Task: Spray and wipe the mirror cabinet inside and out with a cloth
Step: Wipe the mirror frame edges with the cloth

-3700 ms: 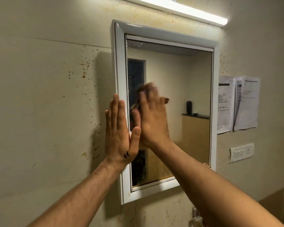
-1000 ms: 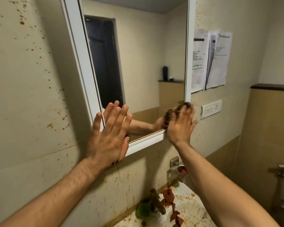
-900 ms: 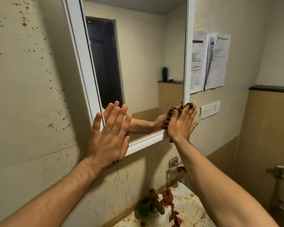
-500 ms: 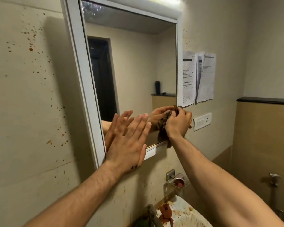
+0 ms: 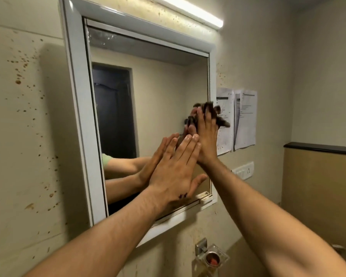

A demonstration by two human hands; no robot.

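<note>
The white-framed mirror cabinet (image 5: 78, 108) hangs on the stained wall with its door closed. My right hand (image 5: 207, 134) presses a dark brown cloth (image 5: 221, 121) flat against the glass near the mirror's right edge, about mid-height; the cloth sticks out past my fingers and is motion-blurred. My left hand (image 5: 176, 172) lies flat on the lower part of the glass, fingers spread, holding nothing. Both arms are reflected in the mirror. No spray bottle is in sight.
A tube light (image 5: 190, 11) runs above the cabinet. Two paper sheets (image 5: 246, 118) and a switch plate (image 5: 244, 170) sit on the wall to the right. A soap holder (image 5: 211, 256) is fixed below the cabinet. Brown splatter dots the wall (image 5: 22, 80).
My right hand has carried the cloth up the mirror's right side from the bottom corner. My left hand slid right, from the lower left frame onto the glass. The view tilted upward.
</note>
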